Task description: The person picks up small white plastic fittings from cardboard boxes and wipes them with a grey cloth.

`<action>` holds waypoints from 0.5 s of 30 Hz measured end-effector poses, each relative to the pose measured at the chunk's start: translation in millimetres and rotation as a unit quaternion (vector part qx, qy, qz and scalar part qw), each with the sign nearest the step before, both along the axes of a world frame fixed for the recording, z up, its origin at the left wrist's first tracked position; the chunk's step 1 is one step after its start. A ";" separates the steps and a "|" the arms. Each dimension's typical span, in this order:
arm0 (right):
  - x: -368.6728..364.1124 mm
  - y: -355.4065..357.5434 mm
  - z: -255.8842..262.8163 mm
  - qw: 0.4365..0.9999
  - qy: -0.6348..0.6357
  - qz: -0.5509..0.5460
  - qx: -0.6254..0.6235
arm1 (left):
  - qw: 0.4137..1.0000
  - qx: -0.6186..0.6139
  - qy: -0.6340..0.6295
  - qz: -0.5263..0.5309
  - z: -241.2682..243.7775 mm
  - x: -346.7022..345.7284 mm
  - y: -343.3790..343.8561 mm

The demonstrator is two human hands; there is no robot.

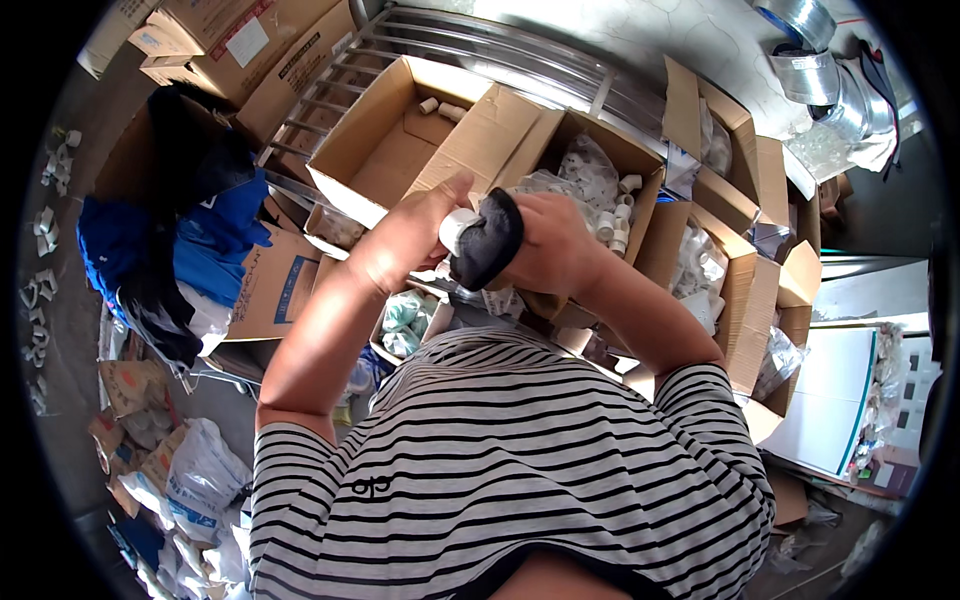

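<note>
My left hand (424,229) holds a short white plastic pipe fitting (457,229) between thumb and fingers. Against the fitting lies a piece of dark cloth (489,238), gripped by my right hand (551,240). Both hands are close together in front of my chest, above the cardboard boxes. Behind them, an open cardboard box (360,161) has a few white fittings (448,112) at its far end. The box to the right (646,217) contains plastic bags and loose white fittings (621,223).
More open boxes (739,289) with bagged fittings stand at the right. A metal rack (480,37) runs behind the boxes. At the left are blue cloth (214,240) and stacked cartons (255,45); white plastic bags (206,472) lie at the lower left. Fittings (45,232) lie on the floor.
</note>
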State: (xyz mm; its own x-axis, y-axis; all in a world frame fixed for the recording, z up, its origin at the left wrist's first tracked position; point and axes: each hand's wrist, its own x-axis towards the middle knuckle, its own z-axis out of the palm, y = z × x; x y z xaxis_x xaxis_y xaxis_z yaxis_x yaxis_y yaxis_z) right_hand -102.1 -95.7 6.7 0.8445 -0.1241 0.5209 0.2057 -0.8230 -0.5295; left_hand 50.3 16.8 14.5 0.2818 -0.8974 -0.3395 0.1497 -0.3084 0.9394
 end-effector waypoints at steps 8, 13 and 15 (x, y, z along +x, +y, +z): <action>15.0 21.5 -29.1 0.788 -0.003 0.002 0.615 | 0.810 -0.341 -0.460 0.125 -7.6 -15.4 -1.4; 9.5 15.4 -3.0 0.586 0.020 0.140 0.798 | 0.718 -0.412 -0.560 0.039 -8.8 -4.3 0.5; 10.5 12.0 -16.0 0.615 0.000 0.127 0.778 | 0.734 -0.390 -0.555 0.037 -6.4 -3.8 -0.6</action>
State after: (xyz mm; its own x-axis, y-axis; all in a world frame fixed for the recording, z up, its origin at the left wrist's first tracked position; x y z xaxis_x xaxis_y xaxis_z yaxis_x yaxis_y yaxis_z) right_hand -91.6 -83.6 -9.3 0.9399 -0.3358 -0.0612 0.2228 0.7394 -0.6353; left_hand 46.6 16.3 8.1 0.0539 -0.6658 0.7442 -0.8523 0.3577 0.3817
